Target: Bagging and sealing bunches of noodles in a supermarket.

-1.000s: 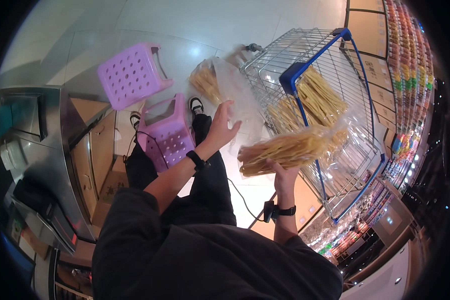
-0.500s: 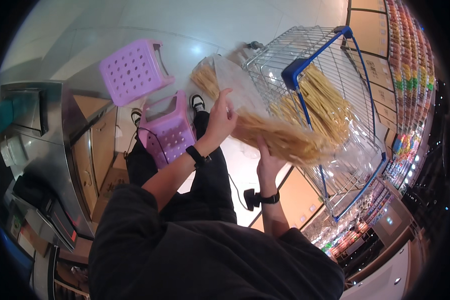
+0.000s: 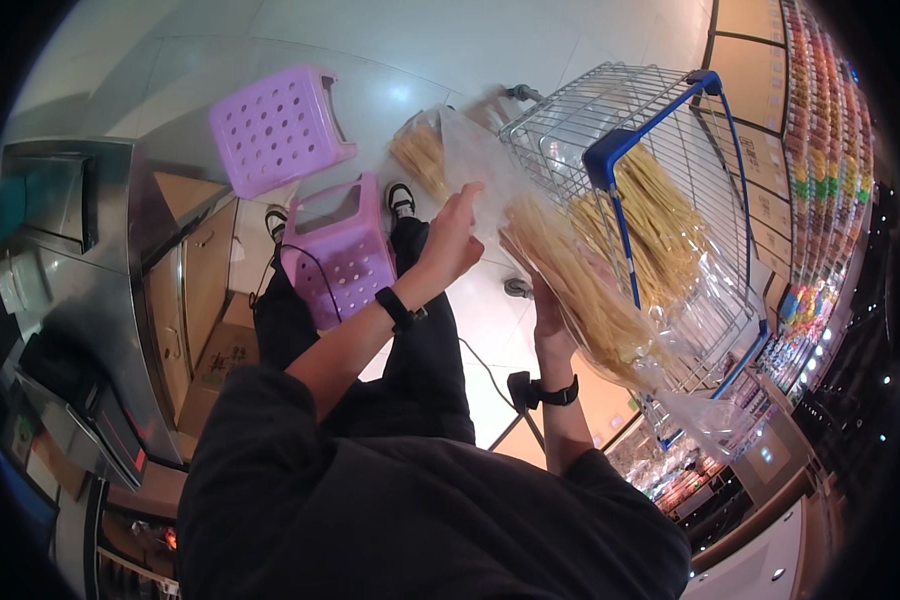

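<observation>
A clear plastic bag of long, pale-yellow dried sticks [image 3: 588,285] lies slantwise across my right hand [image 3: 550,312], which grips it from underneath; its fingers are partly hidden. The bag's loose clear end hangs toward the lower right. My left hand [image 3: 454,240] is just left of the bag, apart from it, with the forefinger stretched out and nothing held. Beyond the hands, another batch of sticks [image 3: 422,160] shows in clear plastic. To the right stands a wire shopping cart [image 3: 610,155] with blue corner pieces, holding bagged yellow sticks [image 3: 660,220].
Two purple plastic stools with holes stand on the left: one farther off [image 3: 275,135], one between my legs [image 3: 345,270]. A steel counter [image 3: 70,285] is at far left. Packed shelves [image 3: 820,130] line the right. A dark cord [image 3: 485,368] hangs near my right wrist.
The bag has turned to a steeper slant and shifted right, its loose end now hanging clear of the cart. My left hand has come away from the bag and its fingers have spread.
</observation>
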Demonstrator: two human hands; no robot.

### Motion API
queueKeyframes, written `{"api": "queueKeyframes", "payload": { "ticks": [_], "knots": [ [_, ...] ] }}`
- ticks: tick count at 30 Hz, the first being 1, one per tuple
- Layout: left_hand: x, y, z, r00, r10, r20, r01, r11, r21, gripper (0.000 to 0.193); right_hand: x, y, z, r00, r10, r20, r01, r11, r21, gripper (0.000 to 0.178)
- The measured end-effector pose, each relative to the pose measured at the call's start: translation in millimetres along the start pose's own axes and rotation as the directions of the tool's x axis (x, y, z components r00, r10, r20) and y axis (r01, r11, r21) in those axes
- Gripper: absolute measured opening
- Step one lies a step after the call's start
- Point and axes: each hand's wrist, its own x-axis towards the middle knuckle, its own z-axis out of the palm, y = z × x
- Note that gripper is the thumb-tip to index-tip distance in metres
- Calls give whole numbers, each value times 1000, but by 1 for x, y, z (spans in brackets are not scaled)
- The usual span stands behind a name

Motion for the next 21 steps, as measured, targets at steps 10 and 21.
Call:
{"api": "queueKeyframes", "payload": {
  "ticks": [10,21],
  "knots": [
    [-4,-8,-13,998,-4,67,-2,996,90,83,-3,-18,-11,791,-452,413,609,515,-603,57],
    [3,-7,2,991,61,-122,-84,979,-188,36,38,48,-44,865,-203,458,501,354,-789,51]
  ]
}}
